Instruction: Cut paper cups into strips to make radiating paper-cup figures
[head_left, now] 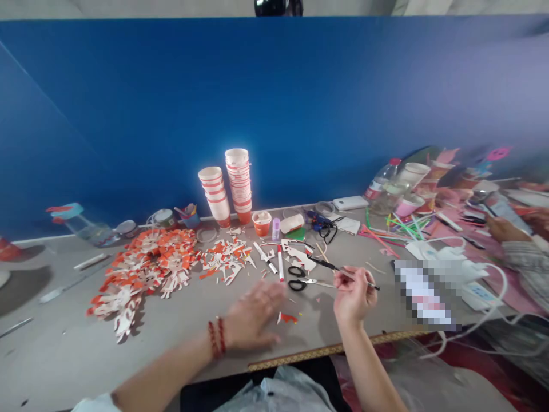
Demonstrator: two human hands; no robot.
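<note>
My left hand [255, 312], with red bead bracelets [217, 337] at its wrist, lies palm down near the table's front, its fingers stretched out and a little blurred. Just past its fingertips lie a red-and-white marker [281, 263] and a black-and-white marker [265, 257]. My right hand [355, 292] is closed round a slim black pen-like tool [326, 262], whose exact kind I cannot make out; one end points left and the other sticks out at right. Black-handled scissors [297, 278] lie between my hands, blades toward the right hand. Small orange scraps [288, 318] lie in front of them.
A pile of orange-and-white paper cutouts [158, 257] and loose scraps [227, 257] spread at left. Two stacks of paper cups [238, 189] stand by the blue partition [257, 86]. Rightward are a phone [422, 294], white power strips [446, 263], cables, and another person's hand [508, 230].
</note>
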